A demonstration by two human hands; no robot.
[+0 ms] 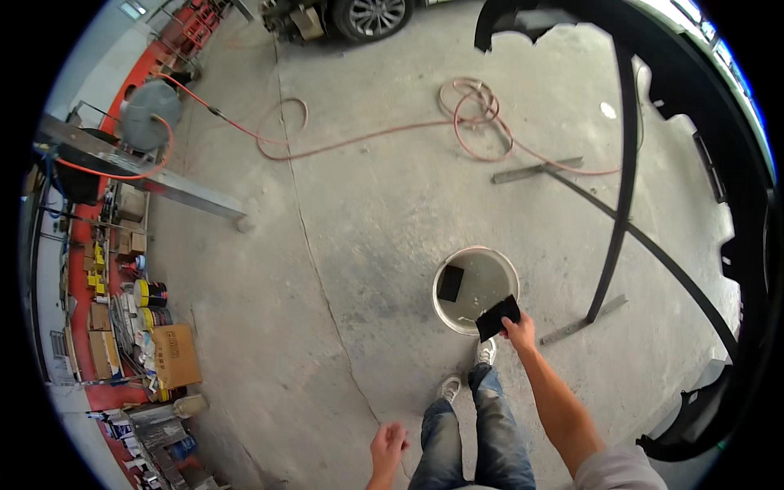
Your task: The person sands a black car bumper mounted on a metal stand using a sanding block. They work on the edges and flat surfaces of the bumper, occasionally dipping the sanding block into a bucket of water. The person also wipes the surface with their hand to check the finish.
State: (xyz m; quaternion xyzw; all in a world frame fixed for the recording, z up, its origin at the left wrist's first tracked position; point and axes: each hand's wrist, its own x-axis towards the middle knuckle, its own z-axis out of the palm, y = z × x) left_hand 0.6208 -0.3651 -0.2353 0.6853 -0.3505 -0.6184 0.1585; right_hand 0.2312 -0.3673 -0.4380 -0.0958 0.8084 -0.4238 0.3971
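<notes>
Workshop w/ concrete floor (261, 286); bucket (436, 302) of cloudy liquid (486, 282) sits by our feet (486, 352), prob. for easy reach. Our R hand (521, 333) pinches a black pad (498, 317) by its edge over the near rim, prob. so drips fall in; 2nd pad (450, 283) inside. Our L hand (389, 447): empty, fingers loosely curled.

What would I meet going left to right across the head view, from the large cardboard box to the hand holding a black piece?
Cardboard box → left hand → flat black piece inside the bucket → held black piece → right hand.
</notes>
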